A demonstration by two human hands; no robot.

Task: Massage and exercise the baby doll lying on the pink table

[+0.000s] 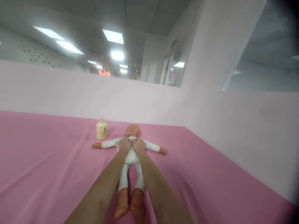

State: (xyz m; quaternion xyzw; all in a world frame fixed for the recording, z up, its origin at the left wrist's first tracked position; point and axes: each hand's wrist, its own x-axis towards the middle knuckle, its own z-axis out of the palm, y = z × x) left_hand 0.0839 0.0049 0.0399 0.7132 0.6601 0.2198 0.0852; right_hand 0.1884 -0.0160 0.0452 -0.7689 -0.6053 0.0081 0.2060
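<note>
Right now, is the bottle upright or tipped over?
Upright: the bottle stands on its base on the pink sheet, cap up, beside the doll.

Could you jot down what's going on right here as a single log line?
left hand on doll chest | right hand on chest beside it | doll lying flat, arms spread, on pink sheet | cream bottle upright near doll's head

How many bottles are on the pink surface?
1. The pale yellow bottle stands upright on the pink sheet, beside the doll near its head and outstretched arm. Both hands rest on the doll's chest; nothing suggests another bottle hidden.
</note>
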